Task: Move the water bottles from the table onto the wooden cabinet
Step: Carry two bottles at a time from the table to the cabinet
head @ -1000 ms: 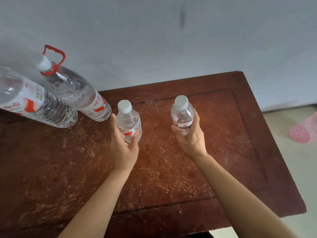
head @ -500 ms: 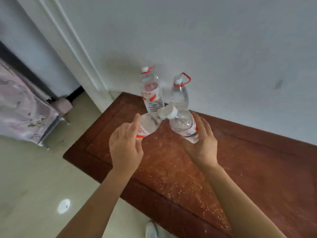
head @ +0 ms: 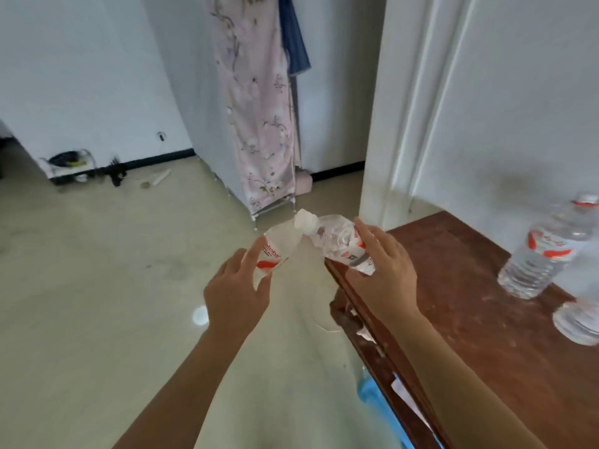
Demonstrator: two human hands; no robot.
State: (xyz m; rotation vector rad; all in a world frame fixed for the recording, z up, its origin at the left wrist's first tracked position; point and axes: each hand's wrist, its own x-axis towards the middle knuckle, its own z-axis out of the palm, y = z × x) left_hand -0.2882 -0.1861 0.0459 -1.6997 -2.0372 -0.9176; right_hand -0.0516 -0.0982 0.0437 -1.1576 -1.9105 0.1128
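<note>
Clasping a small clear plastic water bottle, your left grip flanked your right grip, curled round a white-capped bottle.

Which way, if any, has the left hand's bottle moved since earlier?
Yes. The bottle in the left hand was above the table top; now it is beyond the table's edge, over the floor.

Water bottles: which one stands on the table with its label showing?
The tall bottle by the wall. The cut-off bottle beside it on the table shows no label; the left hand and right hand carry the small bottles.
</note>
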